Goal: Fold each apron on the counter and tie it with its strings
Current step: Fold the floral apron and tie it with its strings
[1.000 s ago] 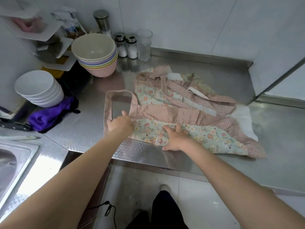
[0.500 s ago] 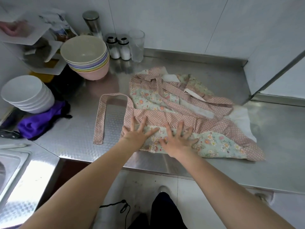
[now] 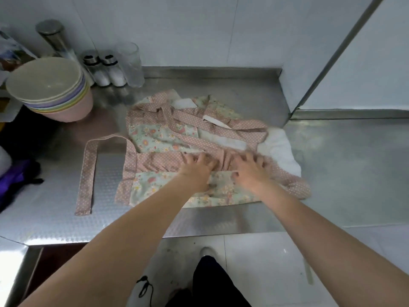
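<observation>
A floral apron (image 3: pixel 159 138) with pink polka-dot trim lies crumpled on the steel counter (image 3: pixel 332 162). Its pink neck strap (image 3: pixel 88 171) loops out flat to the left. White lining (image 3: pixel 281 149) shows at the apron's right side. My left hand (image 3: pixel 197 167) and my right hand (image 3: pixel 247 169) rest side by side on the pink gathered band in the apron's middle, fingers spread and pressing down, gripping nothing. Loose pink strings (image 3: pixel 192 122) cross the apron's far half.
A stack of pastel bowls (image 3: pixel 51 89) stands at the left. Two shakers (image 3: pixel 104 69), a glass (image 3: pixel 130 63) and a steel canister (image 3: pixel 53 38) line the back wall. A purple cloth (image 3: pixel 13 182) lies at the far left. The counter edge (image 3: pixel 199 231) runs below my forearms.
Both hands slid away from me, from the apron's near floral edge up onto the pink gathered band. The view shifted right and closer.
</observation>
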Motion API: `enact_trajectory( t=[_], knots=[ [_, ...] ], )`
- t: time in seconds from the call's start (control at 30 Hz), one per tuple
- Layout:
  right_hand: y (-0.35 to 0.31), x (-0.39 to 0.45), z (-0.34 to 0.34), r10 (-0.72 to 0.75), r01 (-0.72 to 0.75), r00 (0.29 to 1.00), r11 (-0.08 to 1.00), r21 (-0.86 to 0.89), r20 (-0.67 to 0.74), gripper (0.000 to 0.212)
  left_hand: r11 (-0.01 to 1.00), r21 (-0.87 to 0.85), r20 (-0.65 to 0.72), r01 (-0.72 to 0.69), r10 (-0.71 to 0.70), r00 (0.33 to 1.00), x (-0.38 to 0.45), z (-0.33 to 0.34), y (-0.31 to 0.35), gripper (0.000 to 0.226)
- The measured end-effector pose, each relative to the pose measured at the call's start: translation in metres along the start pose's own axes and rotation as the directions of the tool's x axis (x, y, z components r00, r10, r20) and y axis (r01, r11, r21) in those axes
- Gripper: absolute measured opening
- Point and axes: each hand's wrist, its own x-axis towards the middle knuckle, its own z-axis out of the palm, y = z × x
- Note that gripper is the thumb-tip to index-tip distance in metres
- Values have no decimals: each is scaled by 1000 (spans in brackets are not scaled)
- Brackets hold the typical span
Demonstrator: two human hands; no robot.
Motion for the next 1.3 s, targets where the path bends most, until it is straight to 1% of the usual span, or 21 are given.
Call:
enact_trajectory(
  t=[0.07,0.13,0.2,0.3,0.37,0.43,0.47,0.53,0.6,0.67,0.73,0.83,0.9,0.93,1.0,1.03,1.1,1.17,1.2,1.23,1.3],
  knots=[
    [32,-1,11,104,-113,982,992,51,158,64,1000,-7,78,9,-9,997,11,-5,1,82],
    [45,-1,19,146,-172,962,980,98,230,66,999,33,132,-3,-1,991,17,-12,-3,88],
    [37,2,13,181,-189,956,982,12,230,69,997,50,159,-57,48,986,17,-20,-11,91],
    [3,8,-16,225,-182,962,952,-248,158,68,986,44,190,-161,150,970,10,-26,-17,89],
    [-19,15,-33,71,-64,997,964,-258,17,51,972,67,213,-226,208,955,9,-28,-17,87],
    [-37,25,-39,-141,117,981,978,-175,-132,38,961,50,192,-271,257,947,11,-30,-22,79],
    [-42,30,-40,-202,178,964,973,-144,-172,35,963,4,140,-269,266,954,12,-33,-25,72],
    [-48,44,-43,-228,209,954,971,-115,-194,34,976,-109,-21,-186,185,982,17,-38,-36,57],
    [-49,57,-47,-167,154,973,984,-94,-157,36,993,-96,-139,-71,57,989,23,-42,-46,52],
    [-51,69,-51,-108,106,987,994,-28,-116,39,998,-61,-141,14,-23,990,29,-42,-52,57],
    [-55,76,-57,-103,127,978,984,127,-182,35,998,-35,-75,46,-49,996,38,-39,-55,62],
    [-54,82,-76,-96,231,918,919,319,-386,27,992,-104,3,74,-74,997,52,-39,-58,67],
    [-42,86,-93,11,290,856,818,497,-517,18,990,-115,23,81,-79,997,57,-44,-56,69],
    [-32,87,-104,100,326,804,752,574,-587,12,993,-96,27,74,-72,997,59,-45,-54,67],
    [-10,85,-126,271,406,677,638,654,-685,20,998,-29,26,64,-64,998,61,-44,-50,62],
    [4,83,-137,311,434,624,625,649,-716,27,997,20,27,68,-69,997,64,-42,-47,59],
    [21,81,-148,313,426,601,653,627,-735,39,990,75,52,119,-123,991,69,-39,-42,57],
    [25,79,-145,229,371,669,722,584,-708,36,979,56,63,196,-199,978,70,-49,-37,49],
    [26,78,-140,200,333,703,756,564,-683,22,975,5,19,222,-222,975,70,-60,-33,41],
    [25,77,-137,179,320,735,758,568,-654,4,968,-87,-74,234,-241,968,69,-71,-31,36],
    [26,75,-134,192,333,774,688,645,-604,40,955,-259,-357,144,-234,904,67,-92,-29,33]
  ],
)
